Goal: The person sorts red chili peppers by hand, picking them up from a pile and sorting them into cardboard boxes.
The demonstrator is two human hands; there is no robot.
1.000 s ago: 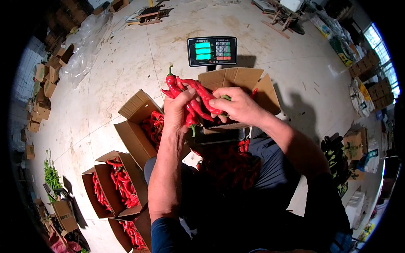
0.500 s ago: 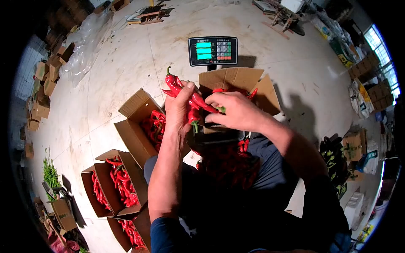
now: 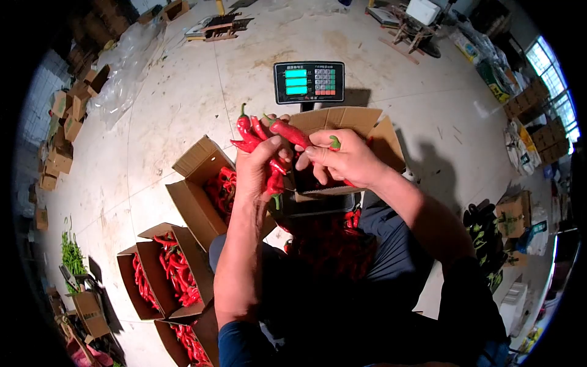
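My left hand (image 3: 258,160) is closed around several red peppers (image 3: 246,129), their green stems sticking out above and below. My right hand (image 3: 343,158) grips a red pepper (image 3: 290,132) that slants up to the left between the hands, and a green stem shows at its knuckles. Both hands are over the near left part of an open cardboard box (image 3: 385,144), whose inside they partly hide. Behind that box stands a scale display (image 3: 309,82) with lit panels. More red peppers (image 3: 330,248) lie in shadow between the legs.
Open boxes of red peppers stand at the left, one (image 3: 195,199) beside my left forearm and others (image 3: 177,269) lower down. Green peppers (image 3: 73,254) lie at the far left. Dark eggplants (image 3: 483,235) are at the right. A plastic sheet (image 3: 127,70) lies at the upper left.
My right hand has turned and now holds a pepper pointing up to the left, near the bunch in my left hand. The display and box sit slightly lower in view.
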